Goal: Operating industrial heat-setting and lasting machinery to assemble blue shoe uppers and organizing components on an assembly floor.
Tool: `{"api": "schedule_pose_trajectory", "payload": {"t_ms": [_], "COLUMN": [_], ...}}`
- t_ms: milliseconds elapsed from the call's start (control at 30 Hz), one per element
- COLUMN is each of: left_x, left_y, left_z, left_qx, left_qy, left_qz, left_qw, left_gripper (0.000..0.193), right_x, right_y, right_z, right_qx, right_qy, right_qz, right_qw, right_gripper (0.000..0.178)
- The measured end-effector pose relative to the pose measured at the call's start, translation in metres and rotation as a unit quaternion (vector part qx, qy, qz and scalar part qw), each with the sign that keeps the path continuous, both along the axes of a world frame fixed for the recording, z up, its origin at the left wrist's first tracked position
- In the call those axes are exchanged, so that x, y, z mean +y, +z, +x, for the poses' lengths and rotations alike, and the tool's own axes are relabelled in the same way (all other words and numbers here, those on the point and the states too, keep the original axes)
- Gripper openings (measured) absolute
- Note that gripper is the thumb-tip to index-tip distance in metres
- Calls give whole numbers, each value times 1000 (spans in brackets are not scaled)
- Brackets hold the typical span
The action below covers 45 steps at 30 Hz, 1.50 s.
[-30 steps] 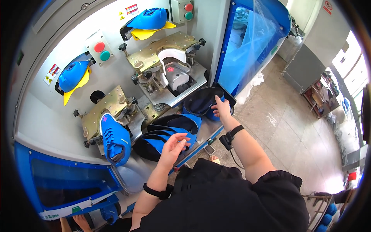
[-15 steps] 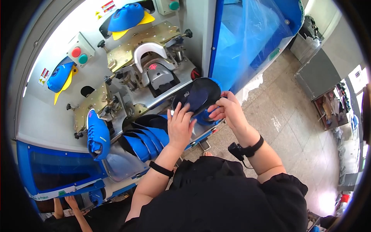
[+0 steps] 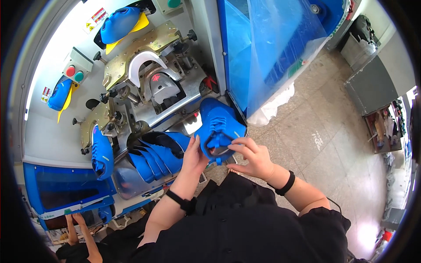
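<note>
A blue laced shoe upper is in front of me, its toe pointing away and its collar opening toward me. My left hand grips the collar's left side, thumb up along the edge. At the right side of the collar, the bent fingers of my right hand hold the rim, while its thumb sits lower and apart from them. Dark lining shows inside the opening. Left of my left hand, several curved blue shoe uppers lie nested in a row along the machine's front ledge.
Ahead stands a machine with a metal clamp station and a white curved pad. Another blue shoe sits on the left station. Blue-and-yellow pieces hang behind. A plastic-draped blue panel rises at right. Another person's hands show lower left.
The shoe upper was held with its dark underside up; now its blue laced top shows and it is nearer me. Both hands have shifted to its collar. The view has moved slightly.
</note>
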<state>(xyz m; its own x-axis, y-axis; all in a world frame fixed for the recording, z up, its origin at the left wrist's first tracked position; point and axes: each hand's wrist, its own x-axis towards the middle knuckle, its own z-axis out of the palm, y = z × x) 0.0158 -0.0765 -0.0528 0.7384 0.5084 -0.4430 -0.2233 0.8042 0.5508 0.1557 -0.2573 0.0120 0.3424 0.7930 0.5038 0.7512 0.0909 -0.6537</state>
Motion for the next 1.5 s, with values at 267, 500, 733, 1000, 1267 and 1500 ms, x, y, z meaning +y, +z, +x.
{"api": "schedule_pose_trajectory", "payload": {"t_ms": [267,500,733,1000,1267,1500], "left_x": [21,11,40,58,84,81], "left_y": [-56,-38,27,62,67,68], "left_z": [37,-9,-67,-111,-130,-105], "left_qx": [87,268,195,79,54,-11], "left_qy": [16,-2,-22,-82,-80,-76], "left_qz": [30,417,390,325,279,181], "left_qw": [996,869,900,939,955,980], "left_gripper": [33,48,23,18,23,48], "right_x": [43,58,177,377,346,203], "right_y": [-52,-32,119,232,196,50], "right_z": [17,5,-11,62,23,-46], "right_qx": [-88,-133,-185,-140,-174,-196], "right_qy": [-21,-48,-26,-66,-85,-51], "right_qz": [-110,-146,105,33,104,136], "right_qw": [990,979,977,987,975,970], "right_gripper": [38,35,21,52,45,33]}}
